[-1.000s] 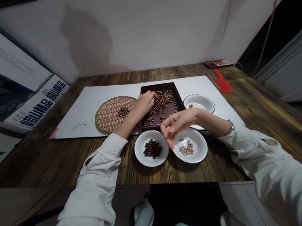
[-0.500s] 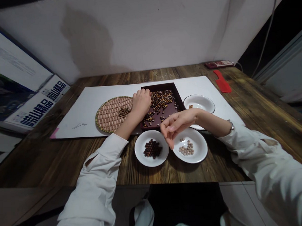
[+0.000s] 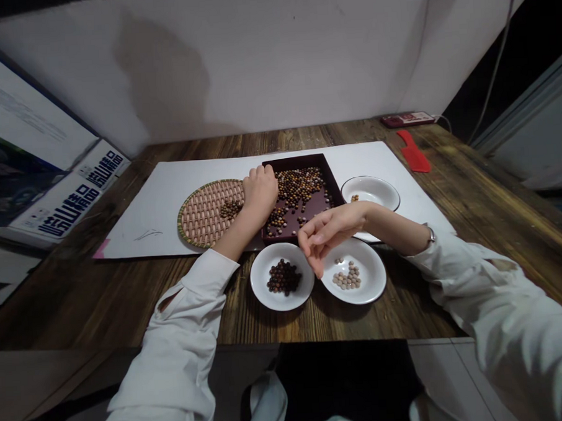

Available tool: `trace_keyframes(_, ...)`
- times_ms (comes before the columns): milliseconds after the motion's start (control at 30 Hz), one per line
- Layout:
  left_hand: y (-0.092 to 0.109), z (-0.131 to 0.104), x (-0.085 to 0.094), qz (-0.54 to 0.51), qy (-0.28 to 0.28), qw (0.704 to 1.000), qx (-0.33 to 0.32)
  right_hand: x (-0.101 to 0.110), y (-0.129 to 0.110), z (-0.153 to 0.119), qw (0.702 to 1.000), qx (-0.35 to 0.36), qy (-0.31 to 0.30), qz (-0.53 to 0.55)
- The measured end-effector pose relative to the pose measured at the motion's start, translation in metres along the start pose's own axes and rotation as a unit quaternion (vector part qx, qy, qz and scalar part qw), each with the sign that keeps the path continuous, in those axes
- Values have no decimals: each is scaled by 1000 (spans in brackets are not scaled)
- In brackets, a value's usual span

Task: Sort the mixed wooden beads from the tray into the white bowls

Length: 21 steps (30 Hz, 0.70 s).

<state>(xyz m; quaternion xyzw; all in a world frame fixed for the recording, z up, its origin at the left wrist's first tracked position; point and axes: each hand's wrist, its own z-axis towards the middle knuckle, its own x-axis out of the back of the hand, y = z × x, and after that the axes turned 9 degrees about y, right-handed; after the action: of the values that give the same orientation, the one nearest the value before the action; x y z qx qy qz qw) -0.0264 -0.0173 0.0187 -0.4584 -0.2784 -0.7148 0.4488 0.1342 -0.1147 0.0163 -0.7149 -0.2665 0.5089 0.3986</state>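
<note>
My left hand (image 3: 260, 189) is closed, its fingers bunched over the left edge of a dark red box (image 3: 315, 218); whatever they pinch is hidden. Inside the box lie many brown, tan and dark beads (image 3: 301, 185). Just left of that hand, a woven tray (image 3: 200, 217) carries a small group of brown beads (image 3: 231, 208). My right hand (image 3: 335, 228) hangs with loosely bent fingers apart, nothing visible in them, between two white bowls. Dark beads (image 3: 284, 277) fill the middle of the left bowl (image 3: 260, 289); pale beads (image 3: 348, 277) lie in the right bowl (image 3: 377, 274).
A third white dish (image 3: 378, 194) with a few yellowish beads stands behind my right wrist. A white board (image 3: 141, 198) lies under the box and tray. A red comb (image 3: 414, 152) and a phone-like object (image 3: 408, 119) rest at the back right; printed cartons (image 3: 66, 201) stand left.
My left hand has shifted slightly left, toward the woven tray, and uncovers a little more of the beads in the box. My right hand is nearly still.
</note>
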Motion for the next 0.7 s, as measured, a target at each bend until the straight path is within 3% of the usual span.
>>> trace_keyframes(233,2,-1,2,6,-24,999,33,1,1,0,1000,1,-8,1)
trace_keyframes(700,2,-2,-3,18,10,999,39,-1,0,0,1000,-8,16,-4)
